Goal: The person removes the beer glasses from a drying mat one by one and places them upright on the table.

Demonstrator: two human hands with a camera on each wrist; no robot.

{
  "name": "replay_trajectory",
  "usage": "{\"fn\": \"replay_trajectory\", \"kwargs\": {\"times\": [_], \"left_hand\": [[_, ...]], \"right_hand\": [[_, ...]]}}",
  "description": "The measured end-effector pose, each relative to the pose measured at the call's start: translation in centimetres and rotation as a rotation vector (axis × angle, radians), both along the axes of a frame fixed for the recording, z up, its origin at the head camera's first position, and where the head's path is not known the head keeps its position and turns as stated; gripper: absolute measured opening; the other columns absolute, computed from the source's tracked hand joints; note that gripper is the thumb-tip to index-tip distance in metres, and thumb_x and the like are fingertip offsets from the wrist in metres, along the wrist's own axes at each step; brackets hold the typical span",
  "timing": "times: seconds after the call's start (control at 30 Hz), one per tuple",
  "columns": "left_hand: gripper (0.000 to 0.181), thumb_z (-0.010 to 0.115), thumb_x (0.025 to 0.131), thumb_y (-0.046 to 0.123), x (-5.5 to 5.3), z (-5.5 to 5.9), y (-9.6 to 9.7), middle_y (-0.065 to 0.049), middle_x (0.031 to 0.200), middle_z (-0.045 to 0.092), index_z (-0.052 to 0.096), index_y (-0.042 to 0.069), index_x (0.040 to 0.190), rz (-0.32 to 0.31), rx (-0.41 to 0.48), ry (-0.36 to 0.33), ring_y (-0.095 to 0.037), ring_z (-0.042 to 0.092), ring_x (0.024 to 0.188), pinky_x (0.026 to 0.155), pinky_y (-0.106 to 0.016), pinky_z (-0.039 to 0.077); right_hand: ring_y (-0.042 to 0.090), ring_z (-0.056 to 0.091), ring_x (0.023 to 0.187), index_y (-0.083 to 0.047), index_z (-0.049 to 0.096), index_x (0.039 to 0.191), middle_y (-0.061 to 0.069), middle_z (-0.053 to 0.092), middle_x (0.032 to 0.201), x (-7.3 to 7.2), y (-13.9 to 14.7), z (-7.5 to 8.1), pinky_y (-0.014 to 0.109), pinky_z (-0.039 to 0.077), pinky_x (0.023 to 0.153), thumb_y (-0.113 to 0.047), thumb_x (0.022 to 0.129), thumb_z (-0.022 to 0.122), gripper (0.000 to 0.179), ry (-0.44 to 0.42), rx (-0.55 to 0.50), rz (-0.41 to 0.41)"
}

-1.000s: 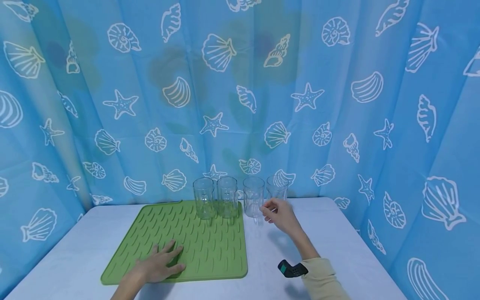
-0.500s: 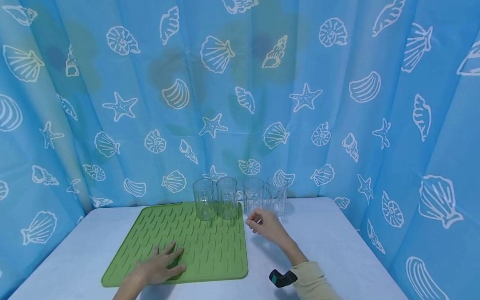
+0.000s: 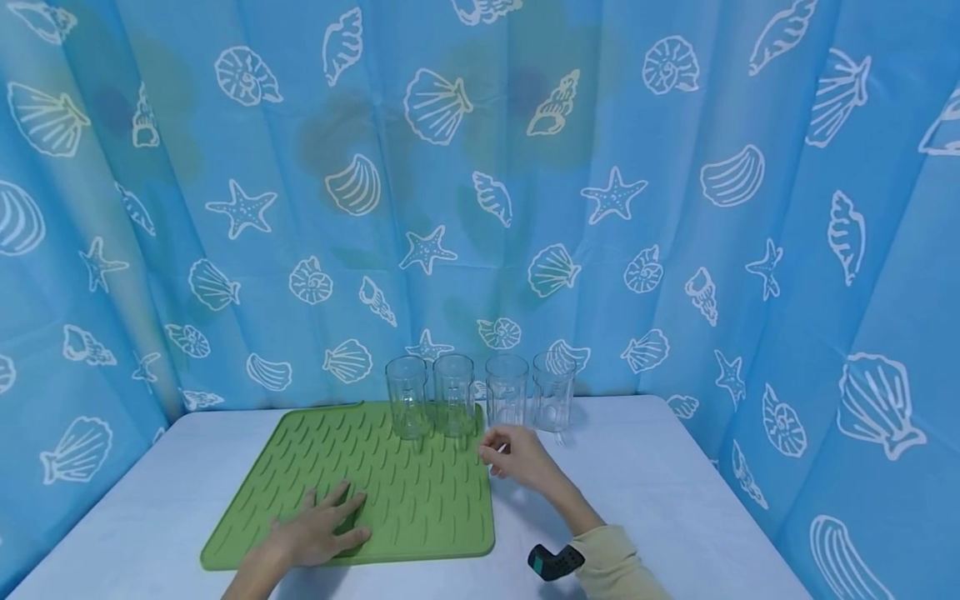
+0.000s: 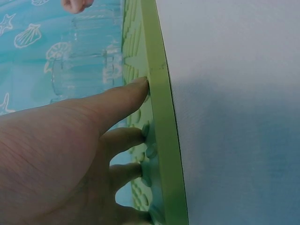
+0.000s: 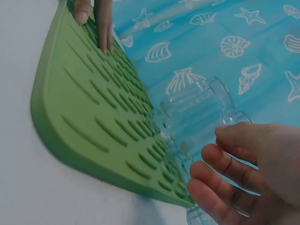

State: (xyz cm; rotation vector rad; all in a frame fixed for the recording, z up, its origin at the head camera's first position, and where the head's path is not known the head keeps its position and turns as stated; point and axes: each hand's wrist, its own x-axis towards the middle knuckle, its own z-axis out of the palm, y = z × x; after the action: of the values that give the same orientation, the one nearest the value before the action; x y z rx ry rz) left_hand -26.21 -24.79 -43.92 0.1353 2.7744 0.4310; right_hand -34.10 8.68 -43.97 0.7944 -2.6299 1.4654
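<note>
My left hand (image 3: 318, 529) rests on the near part of a ridged green drying mat (image 3: 423, 508), fingers spread. In the left wrist view its fingertips touch the mat just inside the raised rim. Two clear glass mugs (image 3: 408, 398) stand upright on the mat's back right corner. To the right of the mat, on the table, are a third glass mug (image 3: 507, 390) and one more glass mug (image 3: 553, 404). My right hand (image 3: 521, 458) hovers by the mat's right edge, in front of the mugs. Its fingers are loosely bent and hold nothing, as the right wrist view confirms.
A white-covered table (image 3: 637, 483) carries everything. Behind and on both sides hangs a blue curtain (image 3: 465, 283) with white shell prints, close to the mugs. A black band (image 3: 555, 562) sits at my right wrist by the sleeve (image 3: 618, 562).
My right hand has moved left and a little nearer to me, from in front of the rightmost mugs to the mat's right edge. The left hand and the mugs stay put.
</note>
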Motion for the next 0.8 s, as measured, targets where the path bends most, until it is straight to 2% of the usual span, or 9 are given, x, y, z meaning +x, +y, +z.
{"fn": "replay_trajectory", "kwargs": {"times": [0.1,0.17,0.33,0.5,0.63,0.8], "left_hand": [[0.074,0.053,0.092,0.062,0.7,1.2,0.5,-0.015,0.162,0.022,0.041,0.019,0.151,-0.006,0.01,0.006,-0.063,0.01,0.141,0.089,-0.092,0.011],[0.075,0.053,0.092,0.063,0.7,1.1,0.4,-0.015,0.162,0.022,0.041,0.018,0.151,-0.01,0.012,0.008,-0.064,0.01,0.141,0.089,-0.092,0.011],[0.078,0.053,0.09,0.066,0.5,0.7,0.3,-0.015,0.162,0.022,0.041,0.019,0.151,-0.007,0.006,0.0,-0.064,0.01,0.141,0.088,-0.092,0.011],[0.079,0.052,0.089,0.068,0.3,0.5,0.3,-0.014,0.163,0.021,0.039,0.02,0.151,0.011,-0.002,-0.016,-0.062,0.01,0.142,0.09,-0.092,0.01],[0.078,0.053,0.09,0.066,0.5,0.7,0.4,-0.014,0.162,0.023,0.041,0.019,0.151,0.001,-0.004,0.005,-0.064,0.011,0.141,0.088,-0.092,0.012],[0.075,0.053,0.091,0.064,0.6,0.8,0.5,-0.015,0.162,0.023,0.041,0.019,0.15,-0.002,-0.004,0.009,-0.064,0.012,0.141,0.089,-0.092,0.012]], "right_hand": [[0.033,0.069,0.073,-0.005,0.068,0.102,0.015,0.069,0.089,0.0,-0.5,0.2,0.043,0.061,0.062,-0.02,0.098,0.062,0.016,-0.018,-0.04,0.012],[0.035,0.069,0.075,-0.004,0.068,0.103,0.016,0.07,0.091,-0.1,-0.8,0.1,0.042,0.061,0.063,-0.02,0.098,0.062,0.018,-0.028,-0.057,0.019],[0.027,0.068,0.072,0.0,0.067,0.108,0.016,0.069,0.093,-0.6,-1.6,-0.4,0.04,0.06,0.061,-0.02,0.098,0.061,0.022,-0.048,-0.074,0.014],[0.027,0.067,0.073,-0.001,0.066,0.113,0.015,0.069,0.095,-1.0,-2.5,-0.6,0.042,0.058,0.061,-0.022,0.098,0.062,0.026,-0.076,-0.099,-0.037],[0.032,0.068,0.079,-0.001,0.063,0.118,0.014,0.068,0.1,-1.4,-3.1,-0.7,0.04,0.059,0.062,-0.022,0.098,0.062,0.029,-0.096,-0.135,-0.082],[0.028,0.068,0.09,-0.003,0.059,0.125,0.013,0.065,0.111,-1.9,-3.7,-0.7,0.039,0.059,0.068,-0.026,0.098,0.062,0.035,-0.09,-0.143,-0.133]]}}
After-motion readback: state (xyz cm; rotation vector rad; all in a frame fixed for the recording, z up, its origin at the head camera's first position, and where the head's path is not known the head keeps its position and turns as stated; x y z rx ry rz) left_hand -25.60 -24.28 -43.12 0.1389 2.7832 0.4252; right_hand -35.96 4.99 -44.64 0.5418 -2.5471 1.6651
